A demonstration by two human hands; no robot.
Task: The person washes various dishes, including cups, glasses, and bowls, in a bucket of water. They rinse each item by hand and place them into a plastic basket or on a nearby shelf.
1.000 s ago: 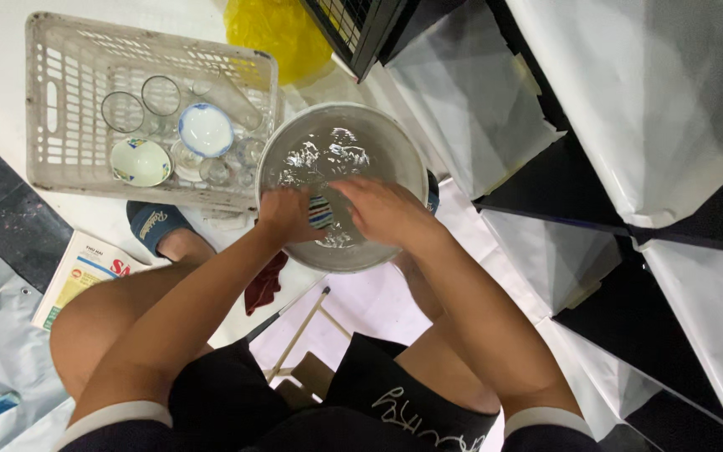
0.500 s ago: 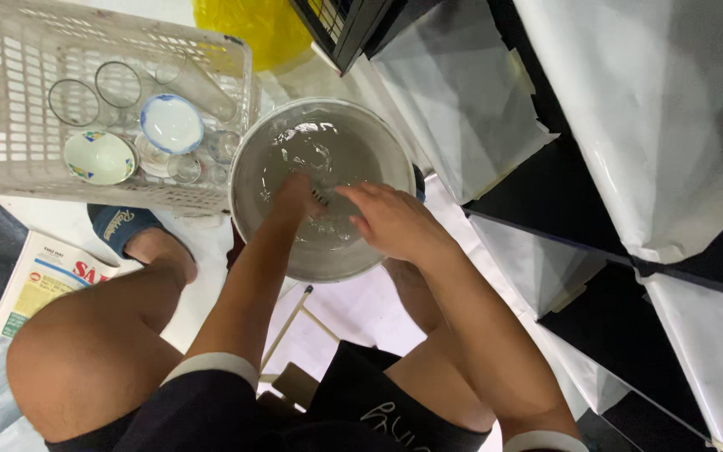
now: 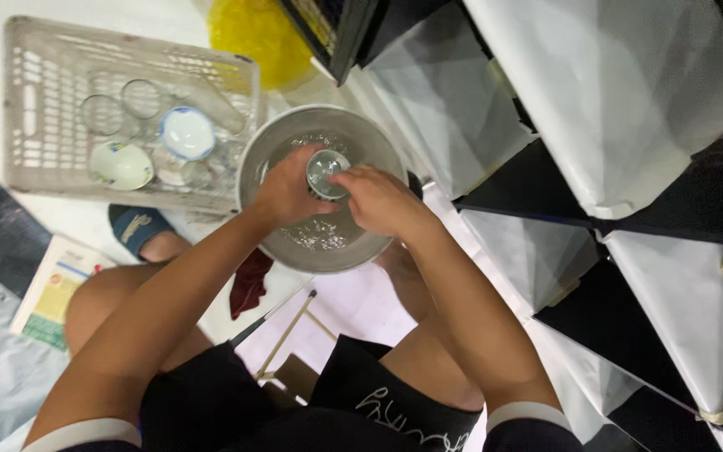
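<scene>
A round metal basin (image 3: 253,163) with water stands on the floor between my knees. Above it my left hand (image 3: 282,191) grips a small clear glass cup (image 3: 325,172), its mouth turned up toward me. My right hand (image 3: 374,199) meets the cup from the right, with fingers on its rim and side. Both forearms reach in from the lower edge of the head view.
A grey plastic crate (image 3: 39,125) at upper left holds several glasses and two small bowls (image 3: 187,132). A yellow bag (image 3: 253,38) lies behind it. Black and white panels (image 3: 596,125) fill the right side. A printed leaflet (image 3: 52,293) and a dark red cloth (image 3: 248,285) lie on the floor.
The cup has come up out of the basin water into both hands. The camera view has shifted, so the crate and basin sit further right than before.
</scene>
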